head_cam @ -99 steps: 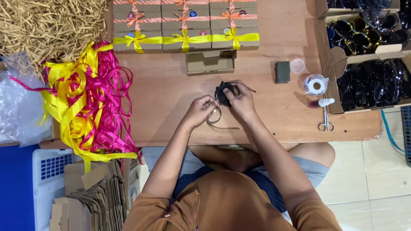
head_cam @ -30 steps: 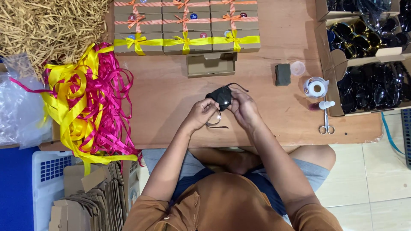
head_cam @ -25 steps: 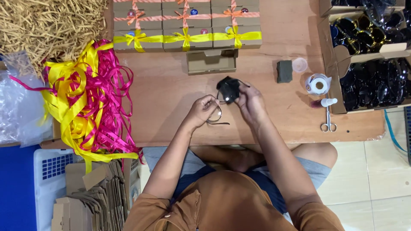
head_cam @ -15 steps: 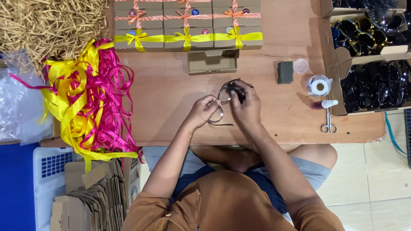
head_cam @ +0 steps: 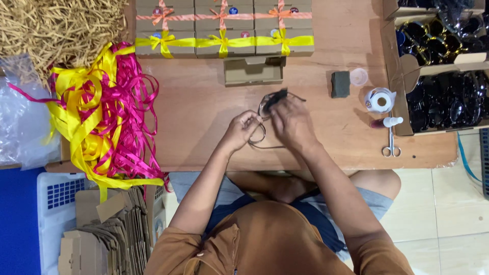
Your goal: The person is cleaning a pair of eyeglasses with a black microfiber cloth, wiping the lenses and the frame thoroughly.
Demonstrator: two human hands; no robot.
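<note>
Over the wooden table (head_cam: 193, 122), my left hand (head_cam: 243, 128) pinches the thin frame of a pair of glasses (head_cam: 261, 108). One temple arm of the glasses trails down toward the table's near edge. My right hand (head_cam: 288, 122) presses a small black cloth (head_cam: 276, 95) against the glasses, its fingers partly covering the lenses. Just beyond my hands lies an open brown cardboard box (head_cam: 253, 71).
Closed brown boxes tied with yellow and orange ribbon (head_cam: 224, 42) line the far edge. Loose yellow and pink ribbons (head_cam: 99, 117) and straw (head_cam: 56, 25) lie left. At right are a dark block (head_cam: 340, 84), tape roll (head_cam: 379, 99), scissors (head_cam: 391, 143) and cartons of dark glasses (head_cam: 443, 102).
My right hand has shifted with the black cloth, first up and to the right, then back down over the glasses. My left hand has kept its hold on the frame.
</note>
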